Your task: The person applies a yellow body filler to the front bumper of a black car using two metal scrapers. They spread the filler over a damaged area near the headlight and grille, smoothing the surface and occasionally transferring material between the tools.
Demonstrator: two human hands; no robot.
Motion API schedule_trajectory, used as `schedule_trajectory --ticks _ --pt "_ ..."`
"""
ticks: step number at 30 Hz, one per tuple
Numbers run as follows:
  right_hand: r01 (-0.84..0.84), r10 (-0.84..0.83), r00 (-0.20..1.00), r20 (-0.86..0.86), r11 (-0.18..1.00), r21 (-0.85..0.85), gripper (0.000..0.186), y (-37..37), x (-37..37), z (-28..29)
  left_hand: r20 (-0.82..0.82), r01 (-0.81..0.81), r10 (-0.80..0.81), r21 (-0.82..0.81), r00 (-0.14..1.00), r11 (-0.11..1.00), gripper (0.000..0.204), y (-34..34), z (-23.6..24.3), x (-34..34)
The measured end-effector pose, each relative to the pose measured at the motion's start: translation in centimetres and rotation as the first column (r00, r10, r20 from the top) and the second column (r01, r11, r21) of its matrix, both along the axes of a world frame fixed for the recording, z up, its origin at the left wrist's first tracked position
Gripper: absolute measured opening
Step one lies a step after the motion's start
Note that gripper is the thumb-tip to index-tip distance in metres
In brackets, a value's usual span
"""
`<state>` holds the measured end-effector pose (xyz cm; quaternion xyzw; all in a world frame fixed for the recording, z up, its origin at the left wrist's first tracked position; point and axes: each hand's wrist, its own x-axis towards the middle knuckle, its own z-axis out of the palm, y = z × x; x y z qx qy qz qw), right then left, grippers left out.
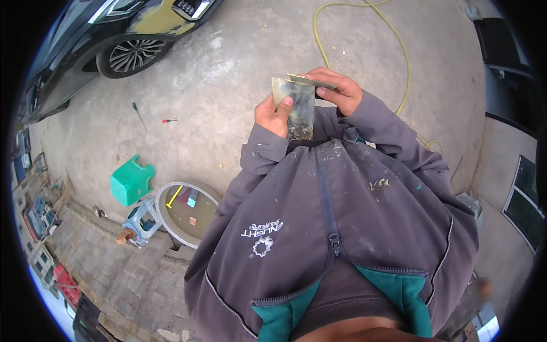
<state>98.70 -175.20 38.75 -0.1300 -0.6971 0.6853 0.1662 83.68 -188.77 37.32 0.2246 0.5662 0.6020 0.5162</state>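
My left hand (272,115) grips a flat rectangular putty spreader (301,111), thumb across its face. Pale and dark smears cover this blade, and its lower end is stained darker. In my right hand (346,94) is a second thin putty spreader (310,81), pinched between thumb and fingers and seen nearly edge-on. It lies across the top edge of the first blade, apparently touching it. A little yellowish paste shows along its upper side. Both hands are close together in front of my chest.
A dark car (85,62) with a yellowish filler patch (161,20) stands at the far left. A yellow hose (408,62) curves over the concrete. Two screwdriver-like tools (169,121), a green stool (130,181), a blue-grey stool (142,219) and a round water tub (165,219) are at left.
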Motion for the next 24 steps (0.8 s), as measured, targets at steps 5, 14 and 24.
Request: schedule_trajectory --ticks 5,14,24 --pt "0.067 -0.040 0.986 0.162 0.984 -0.166 0.039 2.0 0.6 -2.2 0.052 0.015 -0.015 0.005 0.999 1.000 0.021 0.6 0.8 0.0" --pt "0.048 -0.048 0.999 -0.008 0.999 0.021 0.047 -0.4 -0.6 0.6 -0.047 0.048 -0.052 -0.081 0.998 0.996 0.020 1.0 0.3 -0.1" --pt "0.225 -0.181 0.942 0.285 0.965 -0.132 0.044 1.4 1.6 -3.8 0.030 -0.016 0.015 0.039 0.999 0.999 0.024 1.8 0.4 -1.5"
